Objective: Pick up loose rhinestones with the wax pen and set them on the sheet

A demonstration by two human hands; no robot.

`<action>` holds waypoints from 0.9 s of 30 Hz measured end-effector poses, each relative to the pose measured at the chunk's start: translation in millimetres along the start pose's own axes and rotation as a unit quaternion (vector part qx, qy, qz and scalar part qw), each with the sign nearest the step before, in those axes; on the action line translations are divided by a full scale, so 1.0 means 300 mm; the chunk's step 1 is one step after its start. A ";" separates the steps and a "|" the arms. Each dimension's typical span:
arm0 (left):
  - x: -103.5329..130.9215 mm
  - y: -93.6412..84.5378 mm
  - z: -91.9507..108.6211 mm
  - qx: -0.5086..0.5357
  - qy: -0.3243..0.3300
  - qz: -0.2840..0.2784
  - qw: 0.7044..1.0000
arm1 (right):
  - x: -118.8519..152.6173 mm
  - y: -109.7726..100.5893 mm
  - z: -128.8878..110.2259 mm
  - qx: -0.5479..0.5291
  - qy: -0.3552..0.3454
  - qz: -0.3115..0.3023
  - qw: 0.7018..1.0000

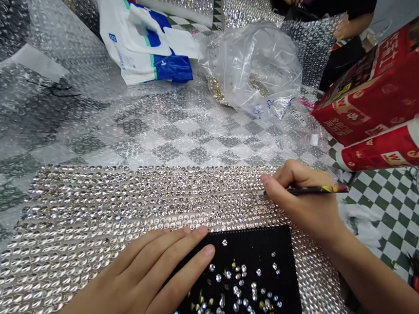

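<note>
Pen [322,189] is pinched by right hand [301,199], tray [260,242] touched by flat, unclenched left hand [148,274]; rhinestone sheet [177,191] apparently being set, precise aim needed.

pad [256,244]: black | studded sheet [80,214]: silver, rowed | tablecloth [392,207]: green-white checks | cup [384,150]: red, white

stone-covered sheet [82,185]: glassy, faceted, bumpy | black tray [253,244]: matt, smooth | loose stones [218,278]: glossy, faceted | pen-like tool [316,190]: smooth | bubble wrap [142,122]: clear plastic, blistered | bag [262,54]: thin crinkled plastic | wipes pack [175,68]: shiny plastic film | red cup [382,150]: smooth, semi-gloss
</note>
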State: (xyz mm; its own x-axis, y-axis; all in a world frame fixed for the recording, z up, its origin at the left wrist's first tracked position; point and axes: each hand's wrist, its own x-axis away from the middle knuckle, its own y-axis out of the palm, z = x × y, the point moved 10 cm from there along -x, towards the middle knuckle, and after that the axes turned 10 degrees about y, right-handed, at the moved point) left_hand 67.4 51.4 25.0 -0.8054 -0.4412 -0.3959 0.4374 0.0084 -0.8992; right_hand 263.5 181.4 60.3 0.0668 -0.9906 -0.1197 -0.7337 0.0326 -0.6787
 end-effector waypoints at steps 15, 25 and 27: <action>-0.009 -0.010 0.000 0.006 0.002 0.005 1.000 | 0.019 0.023 -0.032 0.018 -0.047 -0.012 0.999; 0.000 0.003 -0.001 -0.006 -0.004 -0.005 1.000 | 0.049 -0.001 -0.039 -0.117 -0.003 -0.005 0.993; -0.002 0.002 0.001 0.000 -0.003 -0.004 1.000 | 0.076 0.038 -0.071 -0.160 -0.006 -0.065 0.985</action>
State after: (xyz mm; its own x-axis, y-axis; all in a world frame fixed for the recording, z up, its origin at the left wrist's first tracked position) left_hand 68.2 51.5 24.8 -0.8065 -0.4457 -0.3884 0.4312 0.0060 -0.9022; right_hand 242.1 156.3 65.2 0.1803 -0.9820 -0.0570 -0.8941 -0.1394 -0.4256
